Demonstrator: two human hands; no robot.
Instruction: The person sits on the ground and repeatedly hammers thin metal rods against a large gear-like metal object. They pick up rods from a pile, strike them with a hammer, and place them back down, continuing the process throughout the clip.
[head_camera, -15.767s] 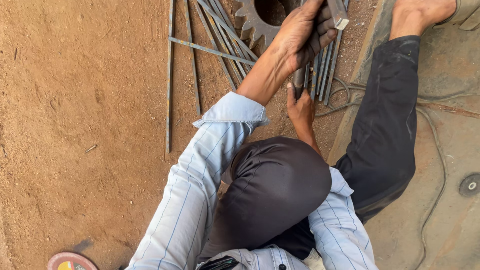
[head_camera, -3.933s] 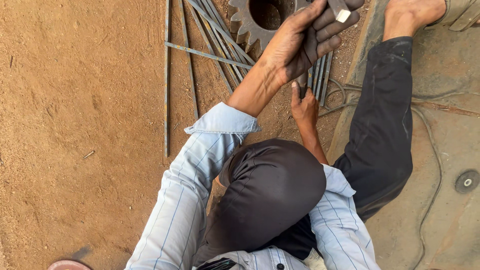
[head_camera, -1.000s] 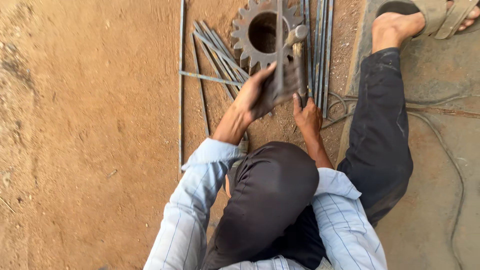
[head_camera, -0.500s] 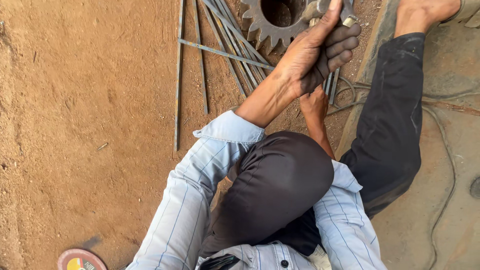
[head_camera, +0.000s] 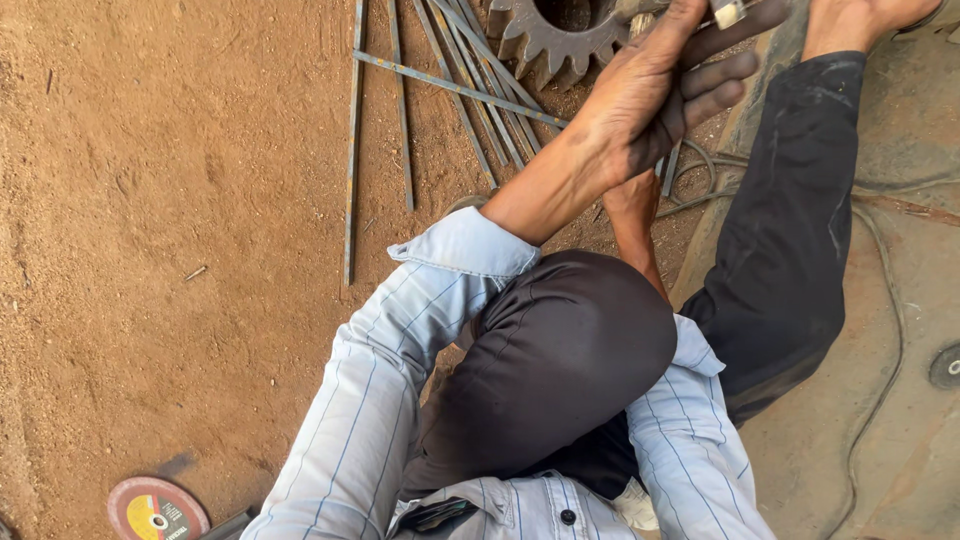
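Reaching forward, left hand (head_camera: 650, 95) fingers wrapped around a hammer handle (head_camera: 728, 12); right hand (head_camera: 630, 195) fingers hidden, grip untellable

The left arm reaches forward and up from a rolled striped sleeve, forearm bare, wrist nearly straight. The left hand (head_camera: 655, 95) is raised with its back upward, fingers (head_camera: 715, 75) stretched long and slightly fanned, tips dark with grime. The right hand (head_camera: 630, 195) sits lower, directly beneath the left, mostly hidden by it; only its wrist and forearm show, running back towards the body. Its grip cannot be made out.
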